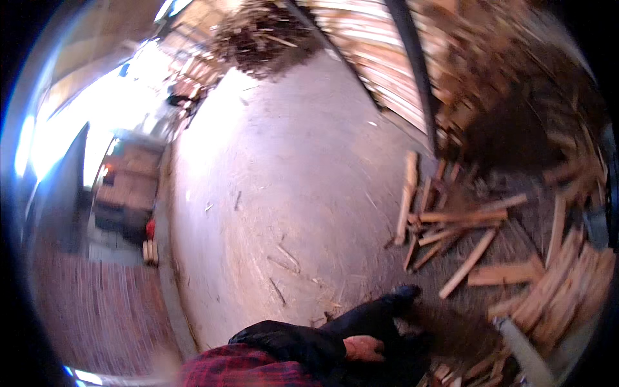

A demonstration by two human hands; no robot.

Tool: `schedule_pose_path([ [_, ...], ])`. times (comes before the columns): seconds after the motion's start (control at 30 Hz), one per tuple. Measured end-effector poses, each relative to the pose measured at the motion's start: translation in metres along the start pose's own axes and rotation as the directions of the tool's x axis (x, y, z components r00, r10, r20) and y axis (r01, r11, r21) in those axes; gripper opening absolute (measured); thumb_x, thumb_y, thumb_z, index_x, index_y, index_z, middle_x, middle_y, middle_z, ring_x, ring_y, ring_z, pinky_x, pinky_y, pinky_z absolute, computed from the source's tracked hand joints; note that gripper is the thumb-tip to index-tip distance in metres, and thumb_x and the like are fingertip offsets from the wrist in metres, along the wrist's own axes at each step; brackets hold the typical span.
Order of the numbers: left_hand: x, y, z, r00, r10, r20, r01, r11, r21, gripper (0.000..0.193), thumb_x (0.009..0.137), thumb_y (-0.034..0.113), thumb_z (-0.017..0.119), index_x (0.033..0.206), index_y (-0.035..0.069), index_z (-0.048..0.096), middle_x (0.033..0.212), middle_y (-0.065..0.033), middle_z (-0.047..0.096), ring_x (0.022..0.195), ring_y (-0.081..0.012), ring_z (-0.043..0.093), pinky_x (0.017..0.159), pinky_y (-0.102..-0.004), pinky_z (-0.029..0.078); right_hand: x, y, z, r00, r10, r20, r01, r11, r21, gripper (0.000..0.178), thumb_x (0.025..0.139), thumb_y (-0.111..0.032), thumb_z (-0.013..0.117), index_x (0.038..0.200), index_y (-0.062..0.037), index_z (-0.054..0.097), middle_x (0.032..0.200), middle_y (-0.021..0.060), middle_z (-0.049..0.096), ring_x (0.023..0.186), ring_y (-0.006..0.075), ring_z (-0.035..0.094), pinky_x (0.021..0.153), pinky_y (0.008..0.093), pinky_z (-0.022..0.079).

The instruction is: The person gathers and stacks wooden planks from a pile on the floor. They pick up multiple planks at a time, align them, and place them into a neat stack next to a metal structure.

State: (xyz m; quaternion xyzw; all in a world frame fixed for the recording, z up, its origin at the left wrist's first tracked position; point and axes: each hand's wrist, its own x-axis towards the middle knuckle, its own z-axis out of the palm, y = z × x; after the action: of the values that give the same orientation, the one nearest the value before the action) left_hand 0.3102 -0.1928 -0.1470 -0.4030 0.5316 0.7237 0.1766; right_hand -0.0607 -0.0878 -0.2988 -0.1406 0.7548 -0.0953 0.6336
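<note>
From the lower edge a red and black plaid sleeve or shirt (248, 369) and a black sleeve (290, 340) come in. Past the black cloth shows my left hand (364, 348), resting on or just above dark trousers. Its fingers are blurred and partly hidden, so their pose is unclear, and I make out nothing in it. A dark shoe (405, 293) stretches ahead of it on the pale floor. My right hand is out of sight.
Loose split wood sticks (461, 226) lie to the right, with stacked wood pieces (548, 293) nearer. Wood chips dot the concrete floor (277, 168). A dark post (418, 71) stands before stacked planks (361, 39). Brush is heaped (264, 35) at the back; a low kerb (169, 271) runs left.
</note>
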Motion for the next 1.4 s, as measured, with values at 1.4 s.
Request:
schedule_pose_path([
  [1.4,0.343,0.040,-0.021,0.888,0.184,-0.421,0.078,0.842,0.534,0.046,0.080,0.031,0.074,0.117,0.005,0.061,0.119,-0.0113,0.059,0.109,-0.0201,0.055,0.097,-0.0315,0.043,0.245,0.330,-0.245,0.460,0.106,-0.881,-0.329,0.943,-0.058,0.077,0.069,-0.041,0.077,0.131,-0.0020,0.051,0.110,0.0252,0.066,0.108,0.0384,0.061,0.093,0.0439,0.048],
])
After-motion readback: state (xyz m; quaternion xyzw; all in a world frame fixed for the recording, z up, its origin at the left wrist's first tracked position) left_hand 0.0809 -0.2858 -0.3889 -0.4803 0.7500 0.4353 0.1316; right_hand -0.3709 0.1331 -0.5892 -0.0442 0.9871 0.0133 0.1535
